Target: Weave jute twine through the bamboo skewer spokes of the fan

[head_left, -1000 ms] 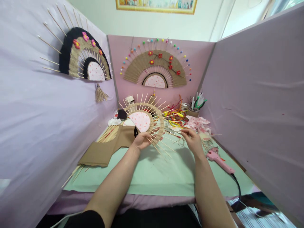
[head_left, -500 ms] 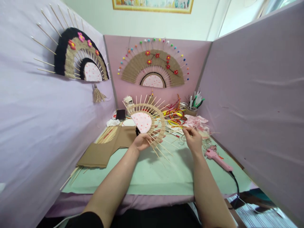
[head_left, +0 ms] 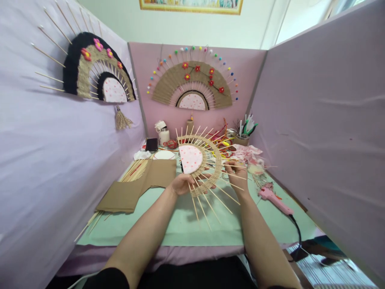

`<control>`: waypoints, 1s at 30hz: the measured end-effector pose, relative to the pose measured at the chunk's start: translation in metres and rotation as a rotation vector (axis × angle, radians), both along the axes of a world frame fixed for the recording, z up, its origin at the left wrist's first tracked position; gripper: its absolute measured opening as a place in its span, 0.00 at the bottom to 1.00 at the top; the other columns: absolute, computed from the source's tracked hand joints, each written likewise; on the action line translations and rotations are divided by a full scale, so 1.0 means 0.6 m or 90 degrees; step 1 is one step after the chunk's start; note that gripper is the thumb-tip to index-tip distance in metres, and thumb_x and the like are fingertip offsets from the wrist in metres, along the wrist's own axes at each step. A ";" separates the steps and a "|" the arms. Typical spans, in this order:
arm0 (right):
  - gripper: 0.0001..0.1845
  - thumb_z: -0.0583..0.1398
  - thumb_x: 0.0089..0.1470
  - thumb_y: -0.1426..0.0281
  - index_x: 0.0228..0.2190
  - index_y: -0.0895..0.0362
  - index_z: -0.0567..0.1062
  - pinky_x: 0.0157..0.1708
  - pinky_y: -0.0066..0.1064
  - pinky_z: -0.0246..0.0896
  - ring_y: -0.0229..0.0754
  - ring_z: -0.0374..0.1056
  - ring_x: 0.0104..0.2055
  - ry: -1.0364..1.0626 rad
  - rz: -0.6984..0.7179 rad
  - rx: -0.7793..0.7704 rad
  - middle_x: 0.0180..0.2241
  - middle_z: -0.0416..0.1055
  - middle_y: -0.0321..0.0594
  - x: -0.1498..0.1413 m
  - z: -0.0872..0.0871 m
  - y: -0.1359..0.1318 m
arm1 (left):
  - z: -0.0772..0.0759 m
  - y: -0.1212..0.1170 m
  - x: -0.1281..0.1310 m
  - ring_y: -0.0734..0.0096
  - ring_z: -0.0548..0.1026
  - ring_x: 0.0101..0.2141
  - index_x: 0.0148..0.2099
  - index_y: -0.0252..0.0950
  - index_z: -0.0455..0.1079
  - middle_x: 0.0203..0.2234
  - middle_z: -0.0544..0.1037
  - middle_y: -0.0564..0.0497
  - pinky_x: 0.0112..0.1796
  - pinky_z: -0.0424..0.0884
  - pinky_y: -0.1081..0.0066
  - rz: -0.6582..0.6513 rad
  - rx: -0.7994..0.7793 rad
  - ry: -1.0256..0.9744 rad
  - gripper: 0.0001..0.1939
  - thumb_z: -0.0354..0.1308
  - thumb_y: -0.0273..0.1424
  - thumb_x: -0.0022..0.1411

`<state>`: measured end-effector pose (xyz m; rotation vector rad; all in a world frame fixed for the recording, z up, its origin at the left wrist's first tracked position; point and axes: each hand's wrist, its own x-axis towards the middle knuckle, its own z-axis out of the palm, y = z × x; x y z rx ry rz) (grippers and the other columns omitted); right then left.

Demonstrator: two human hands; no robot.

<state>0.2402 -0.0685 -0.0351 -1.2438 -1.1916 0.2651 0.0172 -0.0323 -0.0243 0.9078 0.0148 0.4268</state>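
Observation:
My left hand [head_left: 182,184] grips the lower edge of a half-made fan [head_left: 201,162]: a pink spotted half-disc, a band of woven jute cord and many thin wooden skewers fanning outward. It is held upright above the green mat [head_left: 192,218]. My right hand [head_left: 235,176] sits behind the skewers on the fan's right side, fingers pinched together near the woven band. What it pinches is too thin to make out.
Brown card pieces [head_left: 136,186] and loose skewers [head_left: 135,169] lie left. A pink glue gun [head_left: 274,200] with black cord lies right. Coloured wires, pink fabric and a tool cup [head_left: 243,136] crowd the back. Finished fans [head_left: 192,86] hang on the purple partition walls.
The fan has turned clockwise and shifted right, its skewers now pointing down toward me. My right hand moved in behind its right side.

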 end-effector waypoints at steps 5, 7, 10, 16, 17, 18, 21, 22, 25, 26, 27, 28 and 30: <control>0.15 0.59 0.47 0.58 0.28 0.58 0.74 0.28 0.31 0.59 0.39 0.63 0.27 0.044 0.009 -0.003 0.25 0.70 0.39 0.000 0.001 -0.002 | 0.002 0.012 -0.013 0.48 0.72 0.46 0.58 0.34 0.61 0.49 0.72 0.40 0.35 0.72 0.61 0.042 -0.004 -0.010 0.37 0.49 0.20 0.41; 0.16 0.59 0.47 0.57 0.28 0.58 0.74 0.28 0.31 0.59 0.40 0.63 0.27 0.039 0.010 -0.011 0.25 0.70 0.39 -0.001 0.002 -0.003 | 0.004 0.017 -0.019 0.48 0.73 0.44 0.58 0.34 0.61 0.49 0.72 0.40 0.33 0.72 0.62 0.054 0.002 -0.011 0.37 0.49 0.21 0.41; 0.15 0.59 0.48 0.57 0.28 0.57 0.73 0.27 0.31 0.58 0.40 0.63 0.27 0.024 0.023 -0.008 0.25 0.69 0.39 -0.002 0.003 -0.006 | 0.005 0.023 -0.025 0.49 0.74 0.42 0.59 0.33 0.60 0.48 0.72 0.39 0.31 0.72 0.63 0.060 0.015 -0.004 0.38 0.49 0.21 0.41; 0.14 0.59 0.47 0.58 0.29 0.56 0.72 0.24 0.29 0.55 0.38 0.61 0.24 0.055 0.021 0.003 0.23 0.67 0.36 -0.004 0.008 -0.012 | 0.004 0.029 -0.033 0.49 0.74 0.41 0.57 0.33 0.61 0.49 0.72 0.39 0.32 0.72 0.63 0.048 0.026 0.018 0.36 0.50 0.22 0.41; 0.14 0.60 0.47 0.58 0.28 0.56 0.72 0.24 0.29 0.55 0.38 0.60 0.24 0.061 0.012 0.000 0.23 0.67 0.36 -0.005 0.009 -0.013 | 0.004 0.029 -0.034 0.49 0.74 0.41 0.57 0.33 0.62 0.49 0.72 0.39 0.32 0.72 0.63 0.051 0.028 0.017 0.35 0.50 0.22 0.42; 0.13 0.60 0.47 0.58 0.28 0.56 0.72 0.24 0.28 0.54 0.38 0.60 0.24 0.064 0.002 0.000 0.22 0.67 0.36 -0.005 0.011 -0.014 | 0.005 0.030 -0.035 0.49 0.74 0.41 0.56 0.33 0.63 0.48 0.72 0.40 0.32 0.72 0.63 0.056 0.029 0.016 0.35 0.50 0.22 0.41; 0.12 0.60 0.47 0.60 0.27 0.57 0.72 0.26 0.29 0.56 0.38 0.61 0.26 0.048 -0.047 0.018 0.24 0.68 0.37 -0.003 0.015 -0.016 | 0.007 0.032 -0.038 0.48 0.74 0.42 0.55 0.32 0.64 0.47 0.73 0.41 0.33 0.72 0.63 0.090 0.031 0.004 0.34 0.50 0.22 0.41; 0.12 0.60 0.47 0.60 0.27 0.57 0.72 0.28 0.30 0.57 0.38 0.62 0.26 0.034 -0.067 0.031 0.25 0.69 0.37 -0.001 0.016 -0.017 | 0.008 0.032 -0.039 0.49 0.74 0.42 0.54 0.32 0.65 0.47 0.73 0.41 0.35 0.71 0.62 0.105 0.031 -0.001 0.33 0.50 0.21 0.41; 0.11 0.59 0.49 0.62 0.29 0.57 0.73 0.32 0.32 0.58 0.40 0.63 0.30 -0.022 -0.126 0.084 0.28 0.70 0.39 0.007 0.017 -0.019 | 0.010 0.035 -0.042 0.50 0.74 0.42 0.53 0.30 0.66 0.46 0.74 0.40 0.41 0.69 0.57 0.140 0.029 -0.008 0.31 0.50 0.21 0.42; 0.11 0.58 0.50 0.62 0.30 0.57 0.73 0.34 0.33 0.59 0.41 0.64 0.31 -0.042 -0.141 0.101 0.29 0.70 0.40 0.010 0.017 -0.019 | 0.010 0.036 -0.043 0.50 0.74 0.42 0.53 0.30 0.66 0.46 0.74 0.40 0.41 0.68 0.57 0.144 0.028 -0.007 0.31 0.50 0.21 0.42; 0.10 0.58 0.50 0.62 0.30 0.57 0.73 0.35 0.33 0.59 0.41 0.64 0.32 -0.057 -0.153 0.116 0.29 0.70 0.41 0.013 0.017 -0.019 | 0.010 0.037 -0.045 0.49 0.74 0.42 0.53 0.30 0.65 0.45 0.74 0.40 0.41 0.68 0.56 0.143 0.028 -0.004 0.31 0.50 0.21 0.42; 0.10 0.58 0.50 0.63 0.30 0.57 0.73 0.36 0.33 0.59 0.42 0.64 0.33 -0.068 -0.163 0.126 0.30 0.70 0.41 0.014 0.017 -0.019 | 0.009 0.038 -0.046 0.49 0.74 0.42 0.54 0.30 0.65 0.45 0.74 0.40 0.41 0.69 0.57 0.137 0.029 0.002 0.32 0.50 0.21 0.42; 0.10 0.58 0.50 0.63 0.29 0.57 0.73 0.36 0.33 0.59 0.42 0.64 0.33 -0.073 -0.173 0.134 0.30 0.70 0.41 0.016 0.017 -0.019 | 0.007 0.040 -0.048 0.49 0.74 0.42 0.54 0.32 0.64 0.46 0.74 0.41 0.39 0.69 0.58 0.121 0.032 0.019 0.33 0.50 0.21 0.42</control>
